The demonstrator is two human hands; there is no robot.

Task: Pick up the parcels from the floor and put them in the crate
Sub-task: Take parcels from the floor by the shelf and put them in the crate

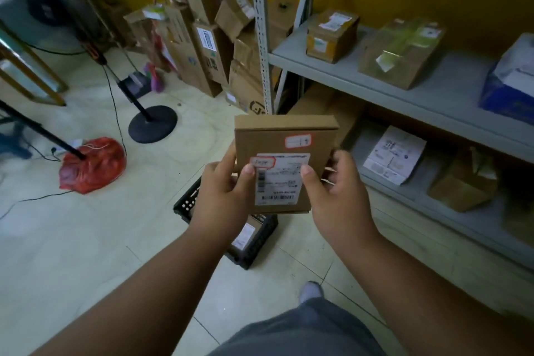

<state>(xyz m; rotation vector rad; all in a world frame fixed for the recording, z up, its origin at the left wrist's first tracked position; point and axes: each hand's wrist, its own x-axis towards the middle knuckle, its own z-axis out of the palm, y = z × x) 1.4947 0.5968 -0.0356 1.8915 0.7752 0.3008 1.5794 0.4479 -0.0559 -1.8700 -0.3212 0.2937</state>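
Flat cardboard parcel (284, 153): left hand (222, 196) and right hand (335, 196) are pinching its sides, thumbs pressing the white barcode label (281, 182); print unreadable.

The parcel (284, 165) I hold is matt brown cardboard with a smooth white paper label. At six o'clock beneath it, the crate (254, 243) is black perforated plastic. The floor (86, 240) is pale glossy tile; at three o'clock, the shelf (450, 95) looks like grey painted metal.
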